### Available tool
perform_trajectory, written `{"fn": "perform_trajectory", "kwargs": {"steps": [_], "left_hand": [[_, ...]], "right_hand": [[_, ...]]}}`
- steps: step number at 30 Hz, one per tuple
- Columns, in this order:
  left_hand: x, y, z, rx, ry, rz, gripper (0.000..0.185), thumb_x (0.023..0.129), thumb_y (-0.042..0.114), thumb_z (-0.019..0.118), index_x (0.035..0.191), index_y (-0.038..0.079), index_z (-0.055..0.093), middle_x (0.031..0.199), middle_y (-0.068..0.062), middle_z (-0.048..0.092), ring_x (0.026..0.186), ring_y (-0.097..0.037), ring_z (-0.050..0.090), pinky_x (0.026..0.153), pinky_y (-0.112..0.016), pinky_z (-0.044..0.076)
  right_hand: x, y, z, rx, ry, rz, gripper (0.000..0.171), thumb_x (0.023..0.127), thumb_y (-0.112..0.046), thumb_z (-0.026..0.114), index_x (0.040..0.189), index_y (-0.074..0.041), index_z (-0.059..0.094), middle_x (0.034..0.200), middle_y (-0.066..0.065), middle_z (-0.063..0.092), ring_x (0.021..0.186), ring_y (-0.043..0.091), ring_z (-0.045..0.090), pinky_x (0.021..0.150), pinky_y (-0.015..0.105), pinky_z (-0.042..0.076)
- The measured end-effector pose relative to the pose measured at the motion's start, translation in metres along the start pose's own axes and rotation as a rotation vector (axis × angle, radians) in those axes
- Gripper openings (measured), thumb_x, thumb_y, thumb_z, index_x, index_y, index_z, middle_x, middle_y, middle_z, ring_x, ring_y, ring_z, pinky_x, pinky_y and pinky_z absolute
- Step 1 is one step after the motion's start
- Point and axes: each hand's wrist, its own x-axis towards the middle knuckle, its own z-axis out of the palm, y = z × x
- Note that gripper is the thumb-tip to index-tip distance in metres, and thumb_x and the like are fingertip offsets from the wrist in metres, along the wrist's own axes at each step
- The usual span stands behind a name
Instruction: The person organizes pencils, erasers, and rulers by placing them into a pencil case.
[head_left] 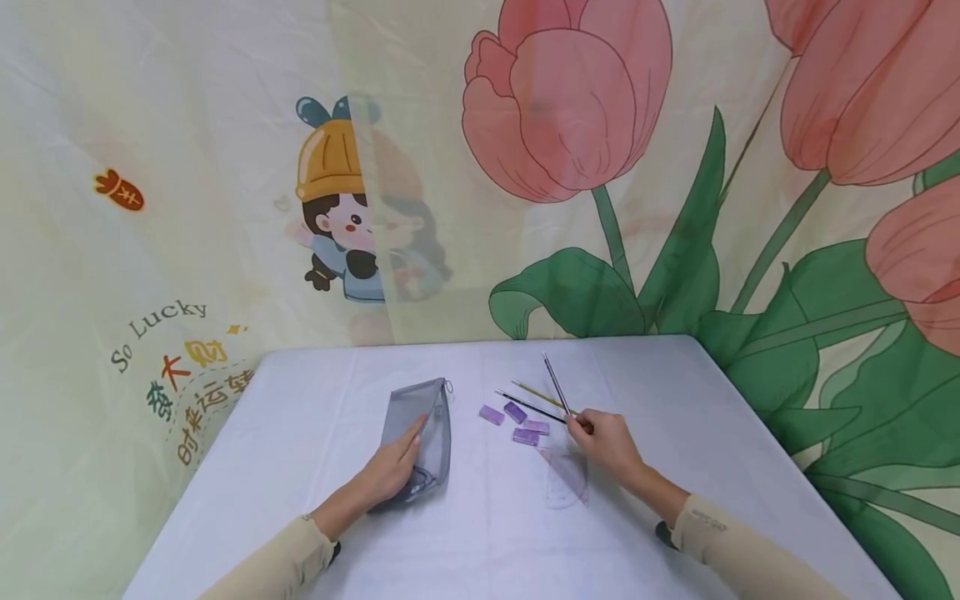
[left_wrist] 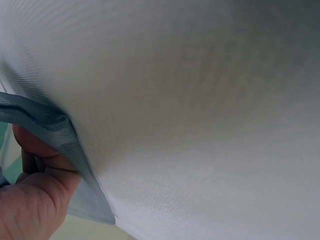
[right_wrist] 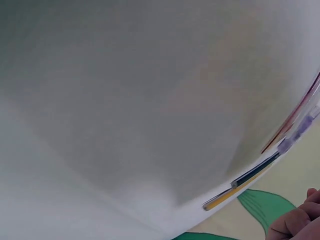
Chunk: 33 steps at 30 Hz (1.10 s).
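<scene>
My left hand point(head_left: 392, 468) holds a grey mesh pencil pouch point(head_left: 411, 407) with a zip along its right edge and a small ring at the top corner. In the left wrist view, the thumb point(left_wrist: 31, 207) and curled fingers grip the pouch's edge point(left_wrist: 60, 127). A dark pencil point(head_left: 555, 379) slants up from the fingertips of my right hand point(head_left: 609, 443), which pinches its lower end. Beside that hand a black pencil point(head_left: 525, 403) and a yellow pencil point(head_left: 536, 393) lie on the table. The right wrist view catches only part of the right hand point(right_wrist: 295, 222) at its corner.
Several purple erasers point(head_left: 491, 414) lie between the hands. Nearer the person are a clear protractor point(head_left: 558, 493) and a clear set square point(head_left: 572, 468), overlapping. A white cloth covers the table point(head_left: 315, 433); behind it hangs a printed tulip curtain point(head_left: 570, 108).
</scene>
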Motion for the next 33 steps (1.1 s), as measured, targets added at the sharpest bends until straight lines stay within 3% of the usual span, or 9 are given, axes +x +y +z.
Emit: {"fn": "perform_trajectory", "kwargs": {"steps": [9,12,14,16,19,21,26,33], "left_hand": [[-0.001,-0.001,-0.003,-0.021,-0.013,0.007,0.051,0.108,0.033,0.027,0.158,0.021,0.026,0.157,-0.014,0.035,0.142,-0.042,0.035,0.115,-0.056,0.027],[-0.001,-0.001,-0.004,-0.027,-0.017,-0.006,0.05,0.109,0.033,0.028,0.158,0.022,0.027,0.133,-0.02,0.06,0.13,-0.041,0.052,0.113,-0.058,0.03],[-0.001,-0.001,-0.005,-0.023,-0.016,-0.01,0.05,0.109,0.033,0.028,0.158,0.022,0.027,0.108,-0.017,0.067,0.115,-0.036,0.061,0.112,-0.058,0.033],[0.0,-0.002,-0.005,-0.023,-0.02,-0.009,0.05,0.109,0.032,0.029,0.158,0.022,0.026,0.093,-0.013,0.065,0.1,-0.031,0.065,0.11,-0.057,0.035],[0.0,-0.002,-0.004,-0.016,-0.012,0.012,0.05,0.109,0.031,0.03,0.158,0.02,0.027,0.101,-0.015,0.067,0.093,-0.026,0.065,0.109,-0.057,0.036],[0.001,-0.003,-0.003,-0.012,-0.01,0.029,0.05,0.109,0.029,0.03,0.158,0.018,0.026,0.098,-0.015,0.067,0.083,-0.024,0.065,0.105,-0.055,0.039],[0.003,-0.004,0.0,-0.015,-0.013,0.054,0.051,0.109,0.029,0.029,0.158,0.016,0.025,0.072,-0.002,0.055,0.06,-0.014,0.053,0.096,-0.049,0.043],[0.0,-0.002,-0.002,0.003,-0.005,0.044,0.05,0.109,0.03,0.029,0.158,0.017,0.026,0.059,0.003,0.053,0.055,-0.011,0.05,0.088,-0.045,0.045]], "right_hand": [[-0.001,-0.02,0.013,0.097,-0.054,0.066,0.022,0.09,-0.015,0.071,0.068,-0.011,0.069,0.053,-0.009,0.051,0.049,0.002,0.04,0.046,0.019,0.036],[0.0,-0.028,0.02,0.109,-0.064,0.076,0.022,0.09,-0.015,0.071,0.068,-0.012,0.069,0.054,-0.009,0.052,0.049,0.002,0.041,0.048,0.019,0.037],[0.001,-0.033,0.026,0.118,-0.074,0.073,0.022,0.09,-0.016,0.071,0.068,-0.013,0.069,0.054,-0.01,0.052,0.049,0.001,0.042,0.047,0.019,0.037],[0.002,-0.038,0.033,0.129,-0.083,0.065,0.024,0.09,-0.016,0.071,0.066,-0.014,0.068,0.054,-0.011,0.051,0.048,0.0,0.041,0.046,0.018,0.036],[0.002,-0.047,0.042,0.158,-0.1,0.058,0.026,0.089,-0.016,0.072,0.064,-0.014,0.066,0.052,-0.013,0.047,0.047,-0.002,0.038,0.045,0.017,0.032],[0.002,-0.054,0.047,0.181,-0.115,0.064,0.028,0.089,-0.016,0.072,0.061,-0.013,0.066,0.051,-0.013,0.044,0.047,-0.002,0.035,0.045,0.017,0.029],[-0.002,-0.071,0.056,0.23,-0.192,0.088,0.027,0.089,-0.016,0.072,0.063,-0.01,0.069,0.052,-0.009,0.048,0.047,-0.003,0.037,0.046,0.016,0.031],[-0.012,-0.096,0.063,0.298,-0.272,0.029,0.026,0.09,-0.015,0.07,0.068,-0.001,0.072,0.053,-0.004,0.054,0.049,-0.004,0.039,0.046,0.016,0.034]]}}
